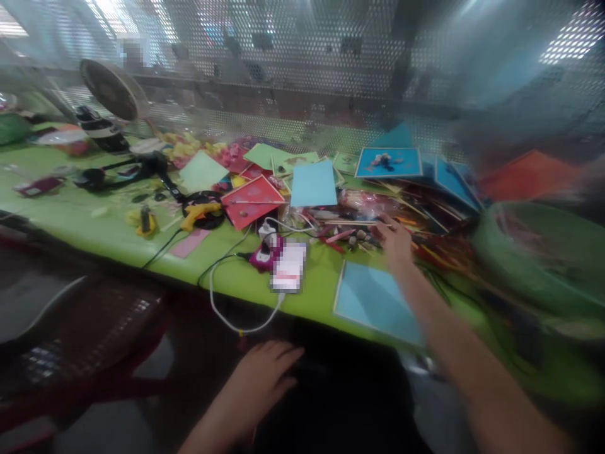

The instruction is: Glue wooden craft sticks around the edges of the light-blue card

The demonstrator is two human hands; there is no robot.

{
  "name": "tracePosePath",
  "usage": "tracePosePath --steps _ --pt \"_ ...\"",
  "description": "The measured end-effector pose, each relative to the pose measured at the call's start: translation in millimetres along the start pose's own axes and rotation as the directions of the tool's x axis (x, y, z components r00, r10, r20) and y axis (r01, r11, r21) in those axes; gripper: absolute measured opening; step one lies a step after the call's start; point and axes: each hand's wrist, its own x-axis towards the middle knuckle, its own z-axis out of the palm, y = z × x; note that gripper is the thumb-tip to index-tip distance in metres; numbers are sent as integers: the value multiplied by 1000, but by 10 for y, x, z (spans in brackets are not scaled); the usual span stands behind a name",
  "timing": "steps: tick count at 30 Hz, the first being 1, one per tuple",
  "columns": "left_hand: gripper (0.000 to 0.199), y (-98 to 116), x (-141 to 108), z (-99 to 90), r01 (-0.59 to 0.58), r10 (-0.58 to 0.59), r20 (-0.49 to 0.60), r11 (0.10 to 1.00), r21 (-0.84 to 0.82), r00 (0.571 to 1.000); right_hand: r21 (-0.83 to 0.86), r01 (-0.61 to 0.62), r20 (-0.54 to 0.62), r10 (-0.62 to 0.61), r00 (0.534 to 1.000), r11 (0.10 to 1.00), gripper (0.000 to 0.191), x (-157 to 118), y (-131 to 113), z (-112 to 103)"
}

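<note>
- I have my right hand (pixel 396 244) at the thin sticks (pixel 347 222), beside the small stones (pixel 360 238); I judge this a reach into the pile.
- Blur hides its fingertips, so I can't tell whether they're clamped on a stick.
- My left hand (pixel 265 373) is low, off the table (pixel 189 272), empty as far as I see, thumb apart from loosely bent fingers.
- A blue card (pixel 373 299) lies nearer me; a grip here calls for a light, narrow pinch.
</note>
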Motion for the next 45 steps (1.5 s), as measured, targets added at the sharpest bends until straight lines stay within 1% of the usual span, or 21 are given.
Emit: tracePosePath --steps 3,5,9,12,13,16,19,21,24,27,28,29,31,33,34,37,39,41,43,45 --pt "47 143 129 -82 -112 111 -41 993 -26 993 -36 15 -44 -16 999 999 45 42 -17 -101" --pt "44 224 236 -138 -183 179 -89 982 -39 980 -55 15 -65 -18 998 998 44 41 -58 -194" --pt "38 365 532 -261 -283 270 -207 958 -38 941 -47 -6 -91 2 996 999 35 -78 -190 -433" --pt "39 416 831 -322 -294 275 -312 956 -14 909 -55 3 -110 -9 994 998 32 -264 -279 -677" --pt "38 418 939 -328 -293 274 -340 956 -3 900 -73 -3 -95 -4 995 997 33 -332 -294 -768" --pt "36 408 1237 -297 -284 268 -388 959 15 882 -109 -18 -114 6 993 994 29 -514 -280 -1043" --pt "34 413 1443 -246 -268 253 -426 963 27 869 -118 -29 -144 12 990 993 27 -644 -227 -1263" --pt "34 440 1527 -237 -279 261 -454 960 28 852 -101 -46 -160 29 987 994 28 -713 -210 -1339" --pt "37 515 1623 -277 -293 260 -521 956 20 813 -90 -84 -159 69 985 992 31 -807 -246 -1319" --pt "39 617 1717 -344 -278 240 -584 960 26 775 -127 -92 -113 77 991 988 33 -893 -352 -1183" --pt "37 653 1747 -364 -275 241 -591 961 34 770 -148 -87 -94 74 993 985 32 -916 -398 -1130" --pt "33 689 1774 -380 -277 247 -588 960 41 770 -166 -78 -80 65 995 983 31 -936 -446 -1080" --pt "23 757 1818 -398 -295 268 -558 954 42 785 -171 -56 -61 46 997 984 30 -967 -537 -990" --pt "15 822 1847 -394 -334 287 -524 943 5 802 -119 -29 -38 25 999 992 33 -994 -599 -913" --pt "15 855 1856 -383 -357 292 -516 933 -30 805 -80 -20 -21 18 1000 997 36 -1012 -609 -875" --pt "20 963 1866 -325 -408 280 -505 899 -161 817 3 -22 39 22 999 1000 40 -1092 -546 -745" --pt "24 1035 1870 -284 -404 264 -480 889 -215 837 -11 -26 68 26 997 1000 35 -1156 -451 -658" --pt "25 1076 1884 -266 -391 266 -449 896 -212 853 -59 -2 94 7 996 998 28 -1191 -373 -607" --pt "24 1055 1917 -284 -412 301 -445 894 -175 843 -136 64 105 -50 993 989 23 -1167 -355 -616" --pt "21 962 1966 -332 -451 331 -493 881 -145 805 -270 161 128 -130 983 949 22 -1076 -402 -687"
